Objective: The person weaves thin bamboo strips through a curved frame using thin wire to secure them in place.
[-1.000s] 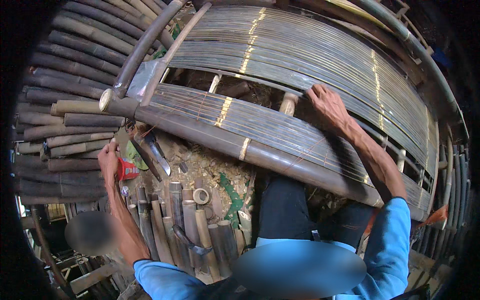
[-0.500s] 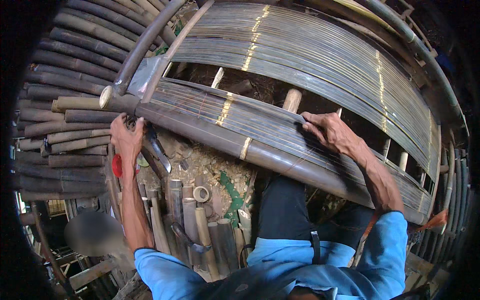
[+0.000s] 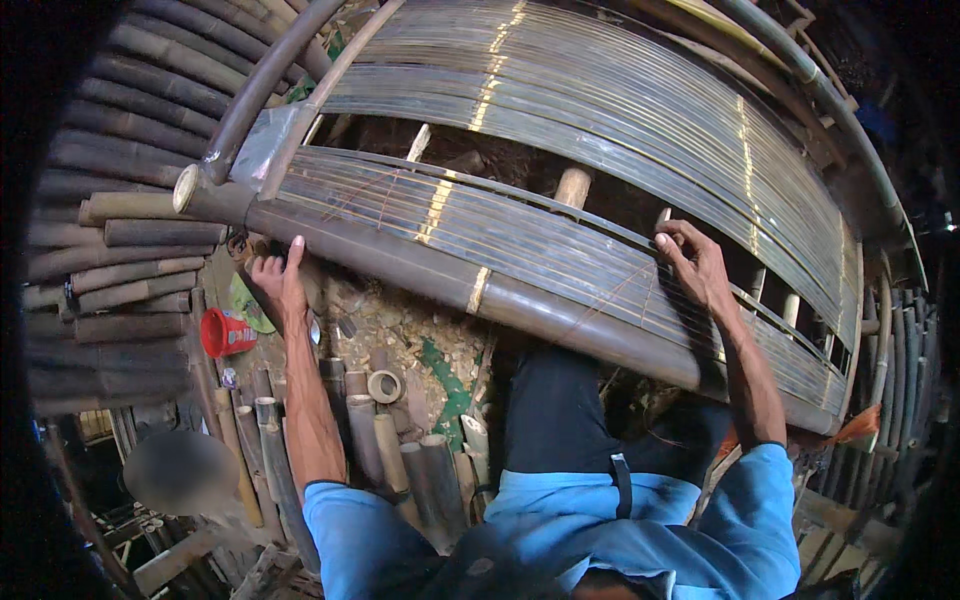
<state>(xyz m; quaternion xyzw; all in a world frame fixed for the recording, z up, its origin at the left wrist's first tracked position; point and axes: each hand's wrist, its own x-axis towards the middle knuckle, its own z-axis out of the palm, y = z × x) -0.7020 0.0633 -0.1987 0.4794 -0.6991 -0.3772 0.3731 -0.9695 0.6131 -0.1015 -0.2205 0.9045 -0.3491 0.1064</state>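
1. Bamboo slat panel lies across a thick bamboo pole, in front of the person; a second slat panel sits beyond it.
2. Left hand: fingers loosely spread, touching the pole's underside; holding nothing.
3. Right hand: fingertips curled, pressing on the near panel's slats.
4. Red cup stands near the left hand, among cut bamboo pieces.

Dark slatted bamboo panel lies tilted on thick bamboo pole

Almost no packaging is visible. One flat green wrapper lies on the ground at about 9 o'clock, just beside a red plastic cup. No label, sign or screen can be seen anywhere.
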